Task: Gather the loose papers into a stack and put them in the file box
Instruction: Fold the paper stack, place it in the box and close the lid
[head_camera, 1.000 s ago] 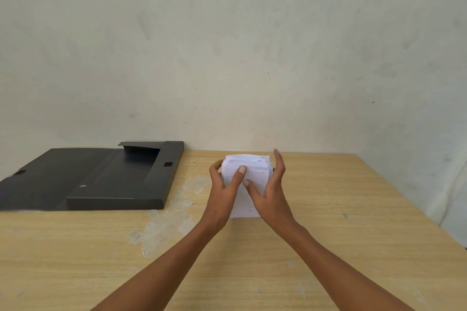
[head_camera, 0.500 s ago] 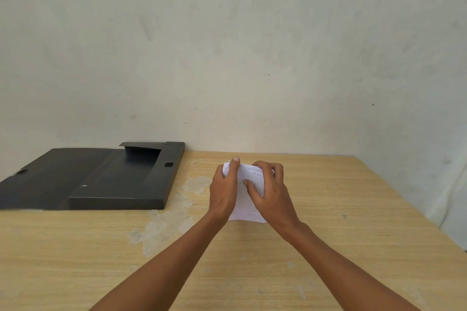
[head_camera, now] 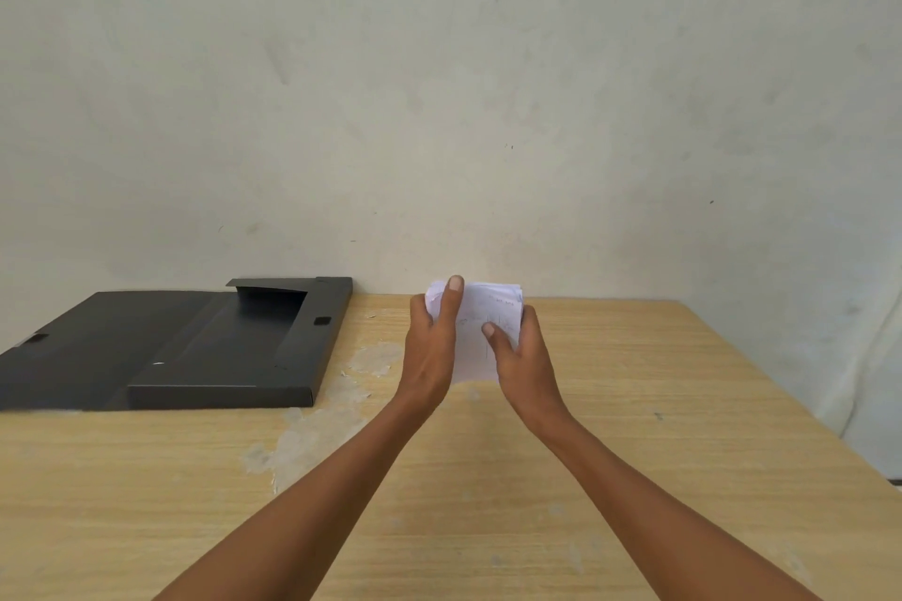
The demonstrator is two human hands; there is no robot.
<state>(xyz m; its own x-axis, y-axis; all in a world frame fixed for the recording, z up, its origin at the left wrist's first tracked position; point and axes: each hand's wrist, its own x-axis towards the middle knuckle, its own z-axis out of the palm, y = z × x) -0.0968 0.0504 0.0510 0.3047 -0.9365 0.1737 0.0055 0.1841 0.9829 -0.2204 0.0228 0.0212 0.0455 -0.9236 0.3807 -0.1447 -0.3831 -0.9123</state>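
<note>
Your 2 forearms reach out over the bare front of the worktop. At mid-table your left hand and right hand clamp the stack of papers from either side, thumbs laid across its face; each grip is pinching the stack, which stands on edge, seemingly just clear of the wood. Tap the lower edge square before moving, and keep both thumbs pressed so no sheet fans out. The file box lies open far left; carry the stack there level.
</note>
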